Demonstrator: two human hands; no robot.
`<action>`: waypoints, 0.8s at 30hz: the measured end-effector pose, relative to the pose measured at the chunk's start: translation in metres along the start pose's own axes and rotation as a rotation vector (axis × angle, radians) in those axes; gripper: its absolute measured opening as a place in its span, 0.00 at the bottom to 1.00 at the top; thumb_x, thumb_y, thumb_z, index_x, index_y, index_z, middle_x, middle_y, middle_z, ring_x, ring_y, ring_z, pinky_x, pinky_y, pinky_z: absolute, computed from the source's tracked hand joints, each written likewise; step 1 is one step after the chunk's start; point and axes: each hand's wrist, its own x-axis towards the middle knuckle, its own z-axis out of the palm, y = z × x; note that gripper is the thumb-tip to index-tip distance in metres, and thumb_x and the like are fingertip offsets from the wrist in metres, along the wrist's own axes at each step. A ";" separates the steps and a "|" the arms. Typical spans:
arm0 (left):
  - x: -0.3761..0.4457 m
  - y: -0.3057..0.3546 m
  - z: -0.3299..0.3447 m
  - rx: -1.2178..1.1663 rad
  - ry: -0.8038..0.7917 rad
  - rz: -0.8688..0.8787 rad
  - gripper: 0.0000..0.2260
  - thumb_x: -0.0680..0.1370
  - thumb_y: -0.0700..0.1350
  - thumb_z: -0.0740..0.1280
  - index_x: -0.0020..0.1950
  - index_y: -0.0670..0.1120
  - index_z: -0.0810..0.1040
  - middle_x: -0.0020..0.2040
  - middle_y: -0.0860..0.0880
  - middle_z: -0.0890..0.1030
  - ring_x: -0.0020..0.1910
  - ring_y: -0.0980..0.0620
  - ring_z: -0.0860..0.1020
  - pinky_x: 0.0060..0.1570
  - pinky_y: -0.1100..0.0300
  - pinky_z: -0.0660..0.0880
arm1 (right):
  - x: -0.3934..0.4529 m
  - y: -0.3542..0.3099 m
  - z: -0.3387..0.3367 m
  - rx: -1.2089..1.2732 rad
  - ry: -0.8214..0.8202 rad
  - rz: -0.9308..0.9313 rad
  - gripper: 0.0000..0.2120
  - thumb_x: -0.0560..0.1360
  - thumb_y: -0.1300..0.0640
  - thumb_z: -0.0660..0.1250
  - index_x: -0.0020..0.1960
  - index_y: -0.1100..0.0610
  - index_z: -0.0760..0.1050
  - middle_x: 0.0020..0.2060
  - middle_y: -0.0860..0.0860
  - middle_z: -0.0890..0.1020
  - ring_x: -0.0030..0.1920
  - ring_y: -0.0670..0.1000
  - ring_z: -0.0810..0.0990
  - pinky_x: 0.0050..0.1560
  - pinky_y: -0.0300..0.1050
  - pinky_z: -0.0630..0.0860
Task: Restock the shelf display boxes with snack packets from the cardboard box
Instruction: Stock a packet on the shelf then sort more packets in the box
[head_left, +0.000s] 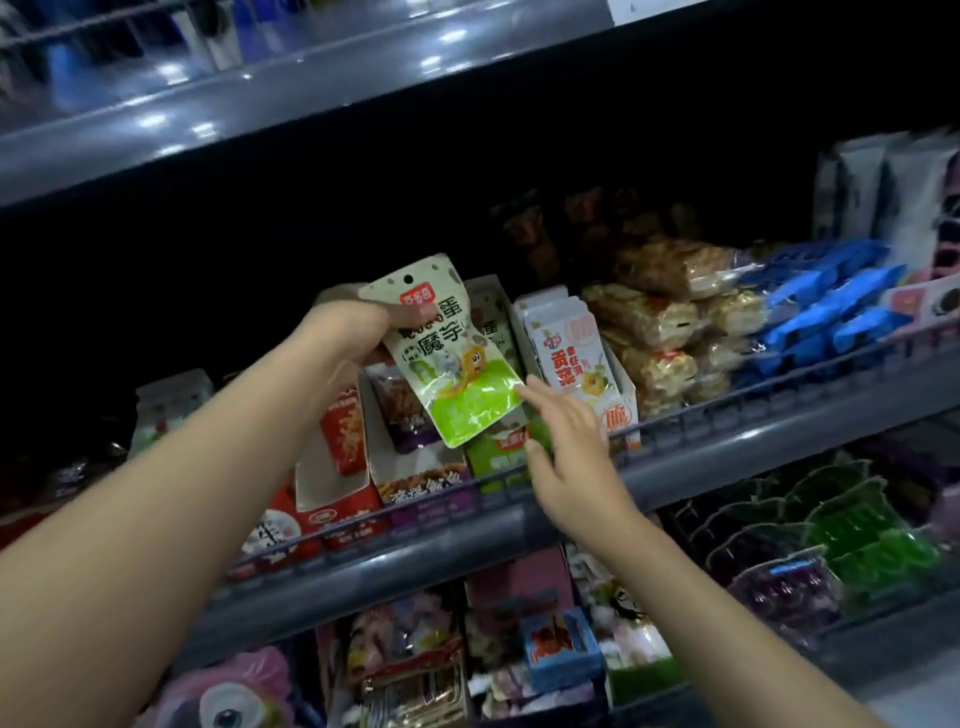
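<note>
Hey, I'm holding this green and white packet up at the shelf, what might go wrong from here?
1. The left hand grips the green and white packet only near its top, so its loose lower end could snag on the green display box as it goes in.
2. The right hand reaches in beside the yellow packets; a nudge might tip them.
3. The neighbouring boxes look alike in dim light, so the packet could land in the wrong one.
</note>
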 end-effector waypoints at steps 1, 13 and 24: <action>0.008 0.004 0.003 0.022 0.027 0.013 0.08 0.69 0.39 0.74 0.41 0.44 0.76 0.39 0.47 0.82 0.31 0.54 0.81 0.32 0.61 0.79 | 0.001 0.004 0.001 -0.102 -0.008 -0.026 0.24 0.79 0.61 0.56 0.73 0.49 0.60 0.73 0.41 0.59 0.71 0.40 0.50 0.69 0.38 0.42; 0.089 -0.005 0.054 0.358 0.067 0.009 0.30 0.66 0.45 0.78 0.65 0.41 0.72 0.60 0.44 0.78 0.58 0.47 0.77 0.58 0.55 0.75 | 0.004 0.024 0.017 -0.073 0.078 -0.084 0.22 0.71 0.61 0.56 0.64 0.51 0.72 0.67 0.42 0.67 0.67 0.36 0.50 0.70 0.40 0.49; 0.109 -0.024 0.068 0.859 0.024 0.180 0.19 0.70 0.43 0.75 0.61 0.45 0.78 0.57 0.45 0.80 0.55 0.48 0.78 0.48 0.60 0.72 | 0.002 0.023 0.008 -0.055 -0.039 -0.106 0.25 0.73 0.65 0.59 0.67 0.47 0.68 0.64 0.31 0.55 0.68 0.31 0.43 0.69 0.33 0.45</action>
